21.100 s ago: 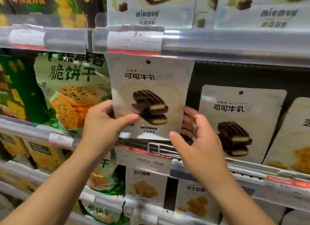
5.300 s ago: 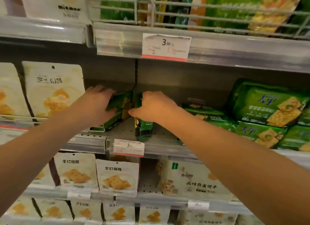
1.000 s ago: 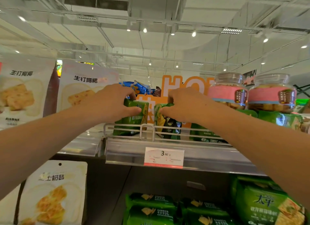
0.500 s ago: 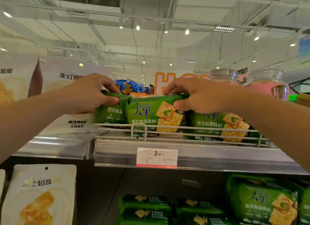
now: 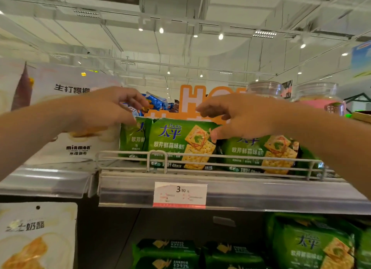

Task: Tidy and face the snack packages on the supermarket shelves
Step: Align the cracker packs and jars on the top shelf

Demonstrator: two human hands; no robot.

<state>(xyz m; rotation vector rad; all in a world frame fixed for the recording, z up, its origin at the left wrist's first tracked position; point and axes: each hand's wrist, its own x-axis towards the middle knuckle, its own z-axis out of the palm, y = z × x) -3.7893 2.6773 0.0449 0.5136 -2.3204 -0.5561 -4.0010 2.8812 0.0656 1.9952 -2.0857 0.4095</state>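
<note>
the top shelf [image 5: 230,190] is running across the middle of my view, with a white wire rail [image 5: 200,158] along its front lip and a price tag [image 5: 179,194] reading 3.90 clipped below it. behind the rail, green cracker packs are standing upright and facing me: the middle pack [image 5: 180,144] is showing its full front, a second pack [image 5: 261,154] is sitting just to its right, and a third pack [image 5: 131,140] is peeking out to its left, partly covered by the middle one. a white pouch [image 5: 78,146] is leaning at the left end of the shelf, mostly behind my forearm. two clear jars [image 5: 319,100] are standing at the back right, and an orange sign [image 5: 192,100] and some blue wrappers [image 5: 156,103] are showing behind the packs. more green packs [image 5: 311,246] are lying on the shelf below.

my left hand [image 5: 112,110] is hovering at the upper left corner of the packs, my grip loose, fingers lightly curled and apart, holding nothing. my right hand [image 5: 239,118] is hanging over the middle pack's upper right corner, fingers spread above its top edge, thumb tip resting on its front; i cannot tell whether the fingers are touching it.
</note>
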